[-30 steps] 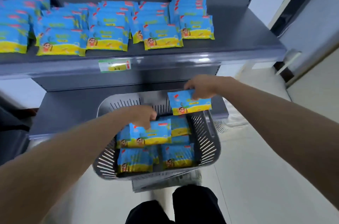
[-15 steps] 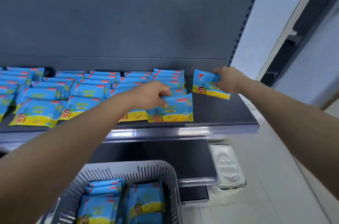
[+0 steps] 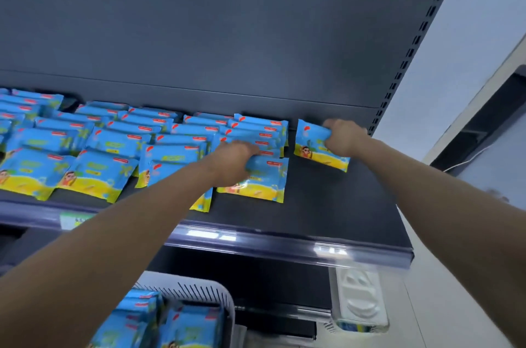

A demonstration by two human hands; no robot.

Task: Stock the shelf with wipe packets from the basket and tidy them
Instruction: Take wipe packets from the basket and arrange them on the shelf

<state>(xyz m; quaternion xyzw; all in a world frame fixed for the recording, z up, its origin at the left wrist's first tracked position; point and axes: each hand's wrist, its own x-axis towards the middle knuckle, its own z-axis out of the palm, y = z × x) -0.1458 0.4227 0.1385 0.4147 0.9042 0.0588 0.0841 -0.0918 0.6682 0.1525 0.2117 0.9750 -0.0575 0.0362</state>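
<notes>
Blue-and-yellow wipe packets (image 3: 94, 154) lie in overlapping rows across the dark grey shelf (image 3: 327, 205). My left hand (image 3: 232, 158) grips one packet (image 3: 262, 181) at the front of the rightmost row, where it lies flat on the shelf. My right hand (image 3: 343, 137) holds another packet (image 3: 313, 148) by its upper right part, tilted, at the back of the shelf just right of the rows. The grey basket (image 3: 222, 295) sits at the bottom left with more packets (image 3: 170, 322) inside.
The shelf's bare right end reaches a perforated upright (image 3: 410, 51). A price label (image 3: 75, 219) is on the front rail. A white moulded tray (image 3: 360, 299) sits low at the right, beside the pale floor (image 3: 455, 305).
Both hands rose from the basket to the shelf, each with a packet. The left packet now lies at the front of the right row; the right one has reached the shelf's back.
</notes>
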